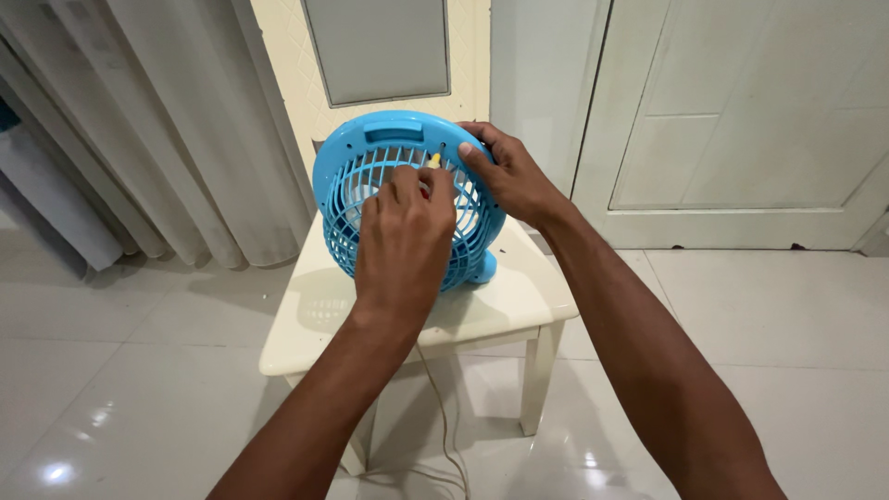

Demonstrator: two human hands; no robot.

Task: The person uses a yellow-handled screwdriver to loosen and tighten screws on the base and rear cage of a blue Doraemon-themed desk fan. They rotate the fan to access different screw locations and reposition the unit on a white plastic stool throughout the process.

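A small blue table fan [356, 190] with a round grille stands upright on a cream stool [519, 296]. My left hand [403, 236] is in front of the grille, fingers pinched on a small tool with a yellow tip [433, 161] pressed against the upper grille. My right hand [505, 171] grips the fan's upper right rim, thumb on the front. The fan's blue foot [483, 268] shows at the lower right. The left hand hides most of the grille's centre.
Pale curtains [176, 130] hang at the left. A white panelled door [741, 120] stands at the back right. The fan's thin cord [444, 417] trails down under the stool to the glossy white tile floor [130, 370].
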